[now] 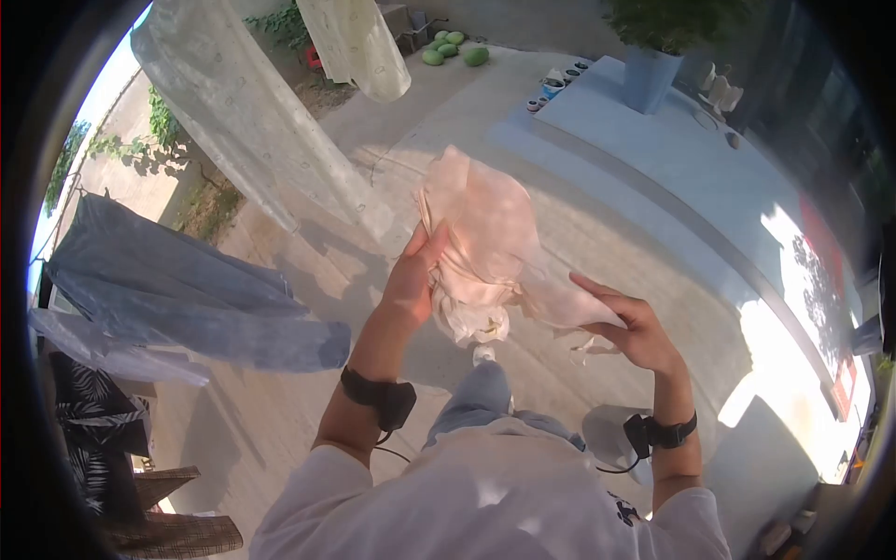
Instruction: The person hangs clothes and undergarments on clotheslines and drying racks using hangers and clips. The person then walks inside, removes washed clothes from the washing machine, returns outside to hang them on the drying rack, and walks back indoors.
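The pink cloth (485, 224) is in the air in front of the person's body, above the concrete floor (551, 373), between the two hands. The left hand (411, 280) is closed on its left side, with the thumb lying on the near face; the other fingers are mostly behind the fabric, so I cannot tell how tightly they press. The right hand (639, 334) is partly closed and pinches a drawn-out end, with some fingers rather straight.

As I judge it, the opening of the cloth is only partly done: the upper part is spread, while the middle and lower part are bunched and folded, and these folds are what is left. The cloth is hanging from nothing but the hands.

Farther out, on the left, a blue garment (177, 280) and a long pale patterned cloth (252, 112) hang already spread. Beyond are green melons (448, 49) on the ground, and a potted plant (651, 79) on a raised ledge (597, 103).
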### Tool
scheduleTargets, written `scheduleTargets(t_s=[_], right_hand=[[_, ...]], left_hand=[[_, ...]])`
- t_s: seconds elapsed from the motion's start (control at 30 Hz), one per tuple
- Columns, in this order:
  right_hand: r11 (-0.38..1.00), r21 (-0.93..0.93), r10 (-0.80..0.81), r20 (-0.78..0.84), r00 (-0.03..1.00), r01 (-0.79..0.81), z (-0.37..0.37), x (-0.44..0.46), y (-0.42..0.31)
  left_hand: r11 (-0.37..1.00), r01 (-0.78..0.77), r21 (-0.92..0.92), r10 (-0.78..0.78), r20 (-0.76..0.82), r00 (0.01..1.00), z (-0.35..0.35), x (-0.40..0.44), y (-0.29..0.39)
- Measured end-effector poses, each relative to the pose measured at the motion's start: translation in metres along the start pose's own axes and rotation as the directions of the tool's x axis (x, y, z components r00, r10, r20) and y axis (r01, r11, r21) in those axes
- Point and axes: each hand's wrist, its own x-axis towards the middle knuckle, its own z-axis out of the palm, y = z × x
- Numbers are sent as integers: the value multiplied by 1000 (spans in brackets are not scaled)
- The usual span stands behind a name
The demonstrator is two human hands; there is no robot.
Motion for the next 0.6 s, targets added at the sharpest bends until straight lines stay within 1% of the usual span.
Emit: scheduleTargets(t_s=[0.03,0.07,0.1,0.13,0.17,0.2,0.23,0.27,0.3,0.33,0.37,0.4,0.43,0.47,0.5,0.53,0.57,0.6], right_hand=[[1000,4,-7,-19,1000,7,-5,2,6],[997,14,-79,-26,997,79,-9,7,9],[988,18,-152,-34,988,152,-15,14,10],[986,3,-165,-54,985,166,-23,24,9],[942,289,-145,-109,983,171,-31,39,4],[822,530,-151,-148,977,207,-51,60,-1],[830,531,-66,-210,976,170,-69,77,11],[829,543,15,-265,964,136,-83,94,30],[877,472,77,-327,942,93,-95,114,24],[909,415,151,-392,908,28,-108,129,15],[914,403,133,-401,906,43,-126,143,19],[915,401,133,-410,902,47,-151,156,20],[922,382,110,-410,906,61,-180,169,12],[882,453,73,-405,911,131,-209,179,-1],[831,519,31,-405,914,202,-237,195,-17],[831,513,17,-409,913,215,-262,214,-36],[815,562,90,-363,928,141,-285,231,-56],[792,608,162,-311,937,64,-308,245,-70]], left_hand=[[999,28,15,-28,-7,1000,9,17,-4],[998,54,28,-54,-10,998,18,34,-8],[998,62,10,-63,80,995,29,48,-10],[993,113,24,-115,164,980,39,61,-11],[987,151,46,-158,252,955,48,75,-11],[981,191,-33,-161,406,899,47,96,-24],[988,151,13,-141,452,881,57,114,-30],[981,116,158,-178,477,861,60,138,-40],[964,42,262,-182,539,822,65,157,-47],[902,-79,425,-196,565,801,70,180,-50],[901,-106,420,-178,582,793,76,200,-45],[902,-116,416,-174,595,785,82,221,-40],[901,-142,411,-152,604,783,70,255,-40],[926,50,375,-283,600,748,50,295,-35],[910,238,341,-406,604,686,41,332,-19],[910,225,348,-402,607,685,53,354,5],[823,162,545,-457,463,760,65,368,26],[686,123,717,-468,307,829,73,382,42]])
